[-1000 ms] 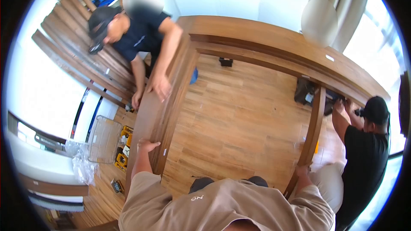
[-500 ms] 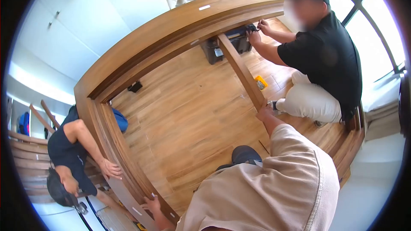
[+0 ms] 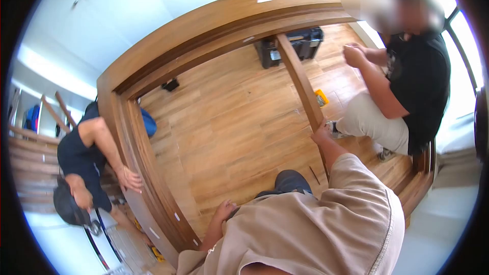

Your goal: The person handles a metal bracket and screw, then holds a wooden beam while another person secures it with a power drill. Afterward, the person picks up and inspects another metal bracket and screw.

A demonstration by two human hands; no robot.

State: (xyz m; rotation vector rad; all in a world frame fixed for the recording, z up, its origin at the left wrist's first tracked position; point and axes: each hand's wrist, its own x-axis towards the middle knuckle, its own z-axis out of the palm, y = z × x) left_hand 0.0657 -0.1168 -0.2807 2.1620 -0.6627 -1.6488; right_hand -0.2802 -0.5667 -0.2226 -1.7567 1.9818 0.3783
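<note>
My right hand [image 3: 322, 133] is closed around the near part of a long brown wooden slat [image 3: 300, 81]. The slat runs across the inside of a large wooden bed frame [image 3: 204, 24], up to its far rail. Off the side rail [image 3: 158, 173], my left hand [image 3: 223, 210] hovers low near my dark-clothed leg. Its fingers look bent and are too small and blurred to tell whether they are closed. Below both hands lies the wood-look floor [image 3: 219, 137], with my dark shoe [image 3: 291, 181] on it.
A crouching co-worker in black [image 3: 420, 81] holds both hands together at right. Another co-worker [image 3: 84, 147] leans over the left rail, one hand on it. A black toolbox [image 3: 305, 43], yellow box [image 3: 321, 98], small black object [image 3: 170, 85] and thin dark rod [image 3: 314, 174] are on the floor.
My left hand has left the side rail and moved right, toward my leg. The co-worker at right has drawn their hands back from the toolbox. My right hand stays on the slat.
</note>
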